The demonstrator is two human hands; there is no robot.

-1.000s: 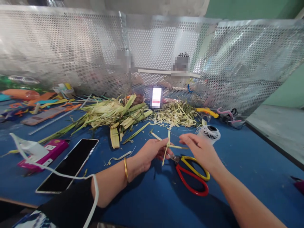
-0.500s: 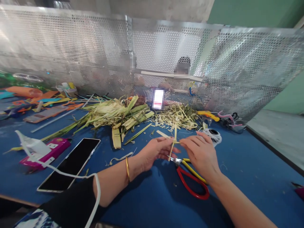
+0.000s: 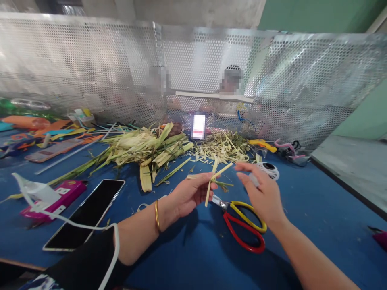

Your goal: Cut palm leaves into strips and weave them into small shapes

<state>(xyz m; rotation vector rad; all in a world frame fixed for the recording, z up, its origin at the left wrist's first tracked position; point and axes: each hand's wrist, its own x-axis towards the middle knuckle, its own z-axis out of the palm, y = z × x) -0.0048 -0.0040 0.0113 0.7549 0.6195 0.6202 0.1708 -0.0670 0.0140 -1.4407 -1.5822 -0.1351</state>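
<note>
My left hand (image 3: 192,192) pinches several crossed plant strips (image 3: 213,177), pale yellow-green, above the blue table. The strips stick out up, down and to both sides of the fingertips. To their right, my right hand (image 3: 264,189) is off the strips, thumb and fingers apart, nothing between them. Scissors (image 3: 222,204) with one red and one yellow handle lie on the table below the hands, blades partly behind my left fingers. A white roll of cord (image 3: 271,171) sits just behind my right hand.
Beyond the hands lie a heap of long green leaves and stalks (image 3: 145,147) and a pile of trimmings (image 3: 223,147). At left are a phone (image 3: 87,213), a purple box (image 3: 65,197) and a white cable (image 3: 81,222). A perforated metal screen (image 3: 121,68) runs along the back; people sit behind it.
My right hand has let go of the strips and moved right, its fingers spreading. The left hand keeps its pinch; one strip now points up to the right.
</note>
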